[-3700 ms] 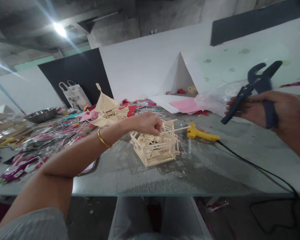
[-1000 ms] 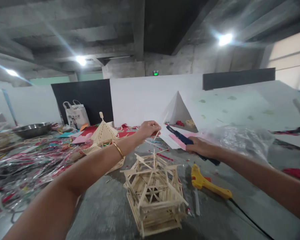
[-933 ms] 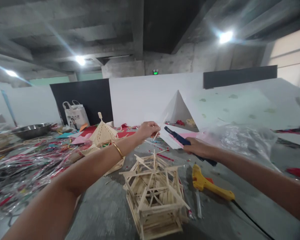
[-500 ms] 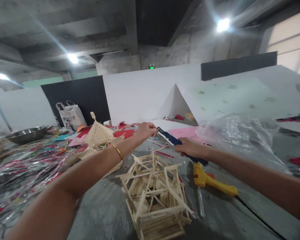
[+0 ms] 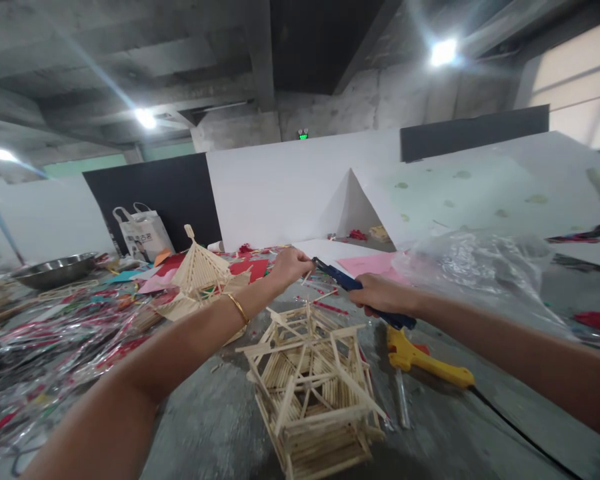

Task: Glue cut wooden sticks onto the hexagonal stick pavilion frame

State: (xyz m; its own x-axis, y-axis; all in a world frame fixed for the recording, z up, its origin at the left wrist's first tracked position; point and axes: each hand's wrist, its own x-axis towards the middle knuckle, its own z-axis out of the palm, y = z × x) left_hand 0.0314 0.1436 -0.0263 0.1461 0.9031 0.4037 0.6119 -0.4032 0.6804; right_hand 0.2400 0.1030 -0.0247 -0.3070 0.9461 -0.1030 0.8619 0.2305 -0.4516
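Note:
My left hand (image 5: pixel 291 265) is pinched on a thin wooden stick (image 5: pixel 306 275), held out above the table. My right hand (image 5: pixel 384 297) is wrapped round the handles of dark blue cutters (image 5: pixel 341 278), whose jaws point at the stick right beside my left fingers. Below both hands stands a house-like frame of wooden sticks (image 5: pixel 314 385) on the grey table (image 5: pixel 215 427). A yellow glue gun (image 5: pixel 426 363) lies just right of the frame, under my right wrist.
A second stick model with a pointed roof (image 5: pixel 197 273) stands behind my left forearm. Shiny wrappers and coloured paper scraps (image 5: pixel 55 337) cover the left of the table. A crumpled clear plastic bag (image 5: pixel 485 270), pink paper (image 5: pixel 373 264), white boards, a metal bowl (image 5: pixel 55 267) and a tote bag (image 5: pixel 143 233) lie farther back.
Both hands rose from the frame and came together; the cutters, earlier held high at the right, now point at the stick in my left fingers. The view has tilted up.

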